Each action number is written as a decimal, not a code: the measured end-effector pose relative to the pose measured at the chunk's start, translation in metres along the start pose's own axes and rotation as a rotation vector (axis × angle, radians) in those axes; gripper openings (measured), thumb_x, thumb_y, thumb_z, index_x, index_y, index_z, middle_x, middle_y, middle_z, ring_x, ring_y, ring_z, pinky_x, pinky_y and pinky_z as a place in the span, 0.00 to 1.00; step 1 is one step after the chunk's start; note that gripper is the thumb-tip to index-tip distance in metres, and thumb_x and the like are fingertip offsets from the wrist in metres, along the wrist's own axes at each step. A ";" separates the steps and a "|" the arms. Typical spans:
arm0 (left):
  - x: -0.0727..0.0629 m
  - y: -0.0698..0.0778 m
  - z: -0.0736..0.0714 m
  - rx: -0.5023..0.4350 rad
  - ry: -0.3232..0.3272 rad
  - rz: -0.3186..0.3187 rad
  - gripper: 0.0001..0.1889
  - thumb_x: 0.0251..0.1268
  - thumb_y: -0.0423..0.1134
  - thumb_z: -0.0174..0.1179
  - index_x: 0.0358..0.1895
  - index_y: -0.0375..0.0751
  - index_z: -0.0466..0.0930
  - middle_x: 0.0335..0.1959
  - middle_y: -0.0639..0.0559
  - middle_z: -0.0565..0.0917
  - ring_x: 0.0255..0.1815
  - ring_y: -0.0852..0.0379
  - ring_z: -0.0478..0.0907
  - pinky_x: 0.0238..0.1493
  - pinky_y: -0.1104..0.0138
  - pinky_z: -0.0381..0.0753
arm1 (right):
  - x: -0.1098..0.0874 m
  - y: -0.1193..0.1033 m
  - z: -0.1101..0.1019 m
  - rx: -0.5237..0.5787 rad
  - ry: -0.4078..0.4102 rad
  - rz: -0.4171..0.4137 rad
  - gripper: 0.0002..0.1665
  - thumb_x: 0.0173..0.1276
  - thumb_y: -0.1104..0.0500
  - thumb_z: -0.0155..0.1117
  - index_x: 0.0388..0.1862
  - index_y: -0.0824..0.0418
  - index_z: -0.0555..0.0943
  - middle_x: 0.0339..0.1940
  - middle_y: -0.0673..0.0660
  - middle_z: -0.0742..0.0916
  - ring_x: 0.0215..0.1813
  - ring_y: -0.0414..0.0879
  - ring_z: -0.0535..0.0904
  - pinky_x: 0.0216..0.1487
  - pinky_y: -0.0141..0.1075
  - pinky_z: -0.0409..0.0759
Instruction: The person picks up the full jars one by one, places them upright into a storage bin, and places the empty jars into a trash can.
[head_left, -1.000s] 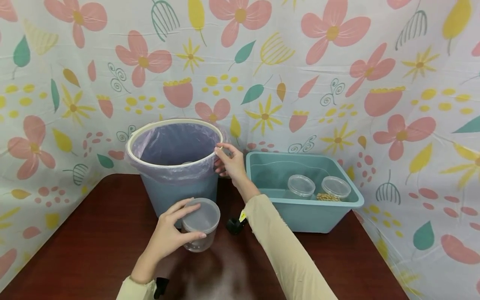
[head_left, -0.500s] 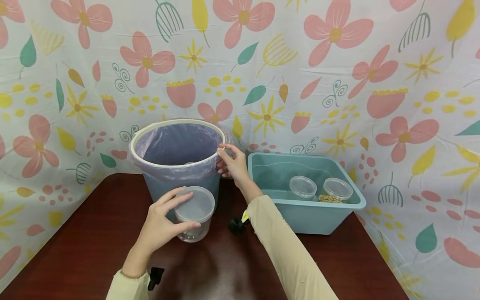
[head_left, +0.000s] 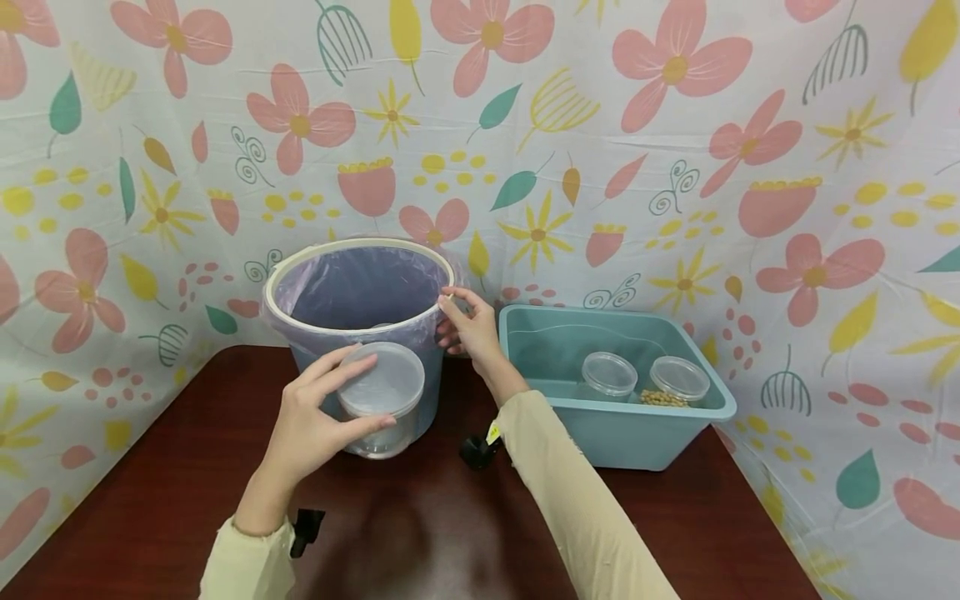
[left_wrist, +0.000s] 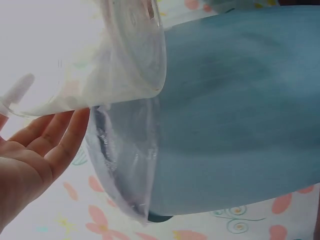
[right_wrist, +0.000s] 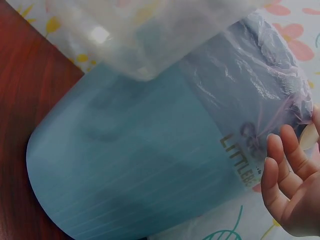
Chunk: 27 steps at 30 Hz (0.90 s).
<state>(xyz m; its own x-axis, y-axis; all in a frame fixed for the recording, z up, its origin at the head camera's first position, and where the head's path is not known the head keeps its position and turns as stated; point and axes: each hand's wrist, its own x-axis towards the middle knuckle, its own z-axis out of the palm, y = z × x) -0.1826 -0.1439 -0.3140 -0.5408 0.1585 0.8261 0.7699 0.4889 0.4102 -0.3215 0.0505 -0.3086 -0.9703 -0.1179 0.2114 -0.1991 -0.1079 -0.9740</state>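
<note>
In the head view, my left hand [head_left: 311, 408] grips a clear lidded plastic tub [head_left: 384, 379] across its lid, thumb in front and fingers behind. The tub hangs tilted before a blue trash can [head_left: 431, 392]; whether they touch I cannot tell. A translucent purple bag lines this can and folds over its white rim ring [head_left: 360, 327]. At the rim's right side, my right hand [head_left: 472, 329] pinches the ring's edge between thumb and index finger. A cream tab [right_wrist: 309, 136] of the ring shows there in the right wrist view. Inside, most of the can's bottom is hidden.
Right of the can stands a blue-green plastic basin [head_left: 615, 429]. It holds two clear lidded tubs, a left one [head_left: 609, 375] and a right one [head_left: 678, 379] with tan beans or nuts. The dark wooden table [head_left: 172, 475] meets a floral cloth [head_left: 555, 167] behind.
My left hand has carried the plastic tub up and a little left, closer to the trash can's rim. The right hand stays at the rim. The head view shifted slightly.
</note>
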 end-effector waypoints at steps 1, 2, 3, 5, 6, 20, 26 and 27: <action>0.002 0.000 -0.001 -0.006 0.009 0.009 0.35 0.19 0.34 0.78 0.45 0.35 0.81 0.49 0.43 0.76 0.50 0.48 0.73 0.46 0.78 0.67 | 0.000 0.000 0.000 -0.001 0.002 0.000 0.20 0.63 0.53 0.59 0.53 0.57 0.75 0.13 0.54 0.78 0.11 0.42 0.74 0.13 0.33 0.71; 0.005 0.001 -0.002 -0.012 0.019 0.015 0.35 0.19 0.34 0.78 0.45 0.35 0.81 0.49 0.42 0.76 0.50 0.48 0.73 0.46 0.78 0.67 | 0.000 0.000 0.000 -0.002 0.003 0.002 0.19 0.63 0.53 0.59 0.52 0.56 0.75 0.13 0.54 0.78 0.12 0.42 0.74 0.13 0.33 0.71; 0.007 0.001 -0.003 -0.016 0.028 0.018 0.35 0.18 0.33 0.78 0.45 0.34 0.81 0.49 0.42 0.76 0.50 0.48 0.72 0.46 0.78 0.67 | 0.000 0.000 0.000 -0.003 0.003 0.004 0.19 0.63 0.53 0.59 0.52 0.56 0.75 0.13 0.54 0.79 0.12 0.42 0.74 0.13 0.33 0.71; 0.011 0.003 -0.005 -0.024 0.047 0.019 0.34 0.19 0.32 0.78 0.45 0.34 0.81 0.49 0.42 0.76 0.49 0.48 0.73 0.46 0.77 0.68 | 0.000 0.000 0.000 -0.006 0.001 0.010 0.18 0.63 0.53 0.59 0.52 0.55 0.76 0.13 0.54 0.79 0.12 0.43 0.74 0.13 0.34 0.71; 0.013 0.004 -0.006 -0.025 0.057 0.018 0.34 0.19 0.31 0.78 0.45 0.34 0.81 0.49 0.42 0.77 0.50 0.48 0.72 0.46 0.76 0.68 | 0.000 0.000 0.000 -0.005 0.000 0.015 0.18 0.63 0.53 0.59 0.52 0.55 0.76 0.13 0.54 0.79 0.12 0.43 0.74 0.14 0.35 0.71; 0.045 0.013 -0.017 -0.028 0.178 0.065 0.31 0.29 0.39 0.76 0.47 0.36 0.81 0.49 0.42 0.77 0.49 0.48 0.73 0.45 0.73 0.69 | 0.002 -0.001 -0.001 -0.001 -0.011 0.055 0.20 0.62 0.50 0.60 0.52 0.52 0.75 0.13 0.54 0.79 0.12 0.43 0.74 0.14 0.35 0.72; 0.055 0.015 -0.020 -0.022 0.250 0.085 0.33 0.37 0.56 0.70 0.45 0.34 0.81 0.46 0.40 0.78 0.49 0.47 0.73 0.48 0.70 0.68 | 0.002 -0.001 -0.001 -0.007 -0.013 0.046 0.20 0.62 0.50 0.59 0.53 0.52 0.75 0.13 0.54 0.78 0.12 0.43 0.74 0.14 0.35 0.72; 0.056 0.015 -0.020 -0.013 0.263 0.088 0.34 0.37 0.58 0.69 0.45 0.33 0.81 0.45 0.40 0.78 0.49 0.46 0.73 0.47 0.71 0.68 | 0.002 -0.001 -0.001 -0.008 -0.014 0.047 0.20 0.62 0.50 0.59 0.53 0.52 0.75 0.13 0.54 0.78 0.12 0.43 0.74 0.15 0.36 0.72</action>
<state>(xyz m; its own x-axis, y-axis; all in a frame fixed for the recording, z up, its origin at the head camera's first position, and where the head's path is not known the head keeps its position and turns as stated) -0.1946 -0.1447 -0.2536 -0.3660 -0.0293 0.9301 0.8154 0.4716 0.3357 -0.3231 0.0512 -0.3072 -0.9766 -0.1362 0.1664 -0.1545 -0.0935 -0.9836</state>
